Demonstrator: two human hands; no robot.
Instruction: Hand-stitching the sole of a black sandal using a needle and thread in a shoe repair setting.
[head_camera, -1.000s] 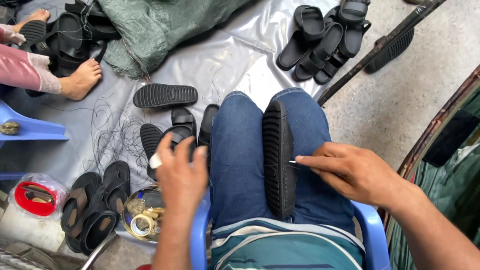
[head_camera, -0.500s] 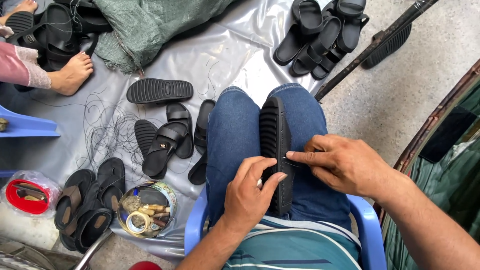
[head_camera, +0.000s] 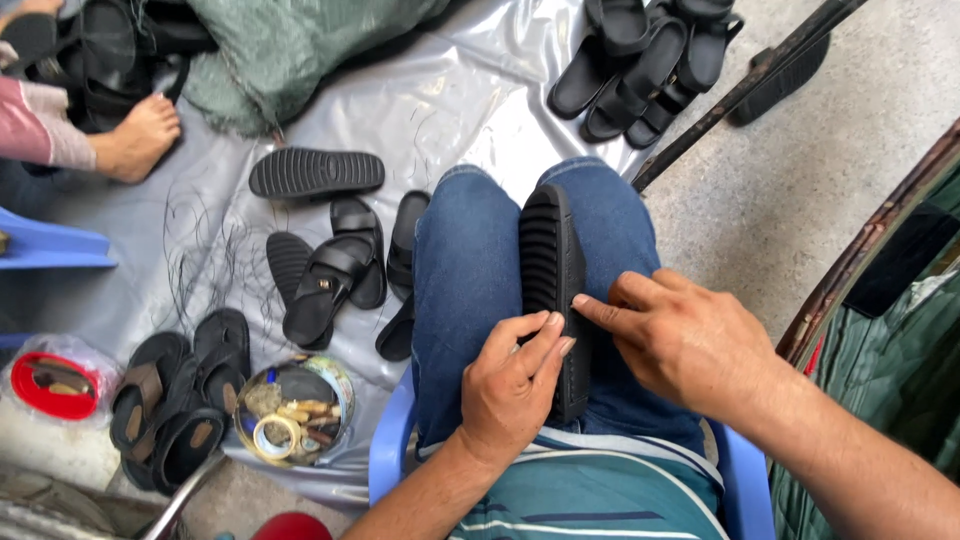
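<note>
Since a second ago the left hand (head_camera: 512, 385) has come in from beside the knee and now rests on the black sandal sole (head_camera: 553, 290), which lies ribbed side up along the person's lap, between the thighs in blue jeans (head_camera: 465, 270). Its fingers are loosely curled, fingertips pressing the sole's left edge. The right hand (head_camera: 685, 340) has barely shifted: its fingers are pinched together against the sole's right edge, though whether they hold anything small I cannot tell. The person sits on a blue plastic chair (head_camera: 392, 450). On the grey plastic sheet (head_camera: 470, 100) lie loose black sandals (head_camera: 330, 270), an upturned sole (head_camera: 316, 172) and a round tin (head_camera: 293, 408) of odds and ends. Another person's bare foot (head_camera: 140, 140) rests at upper left.
</note>
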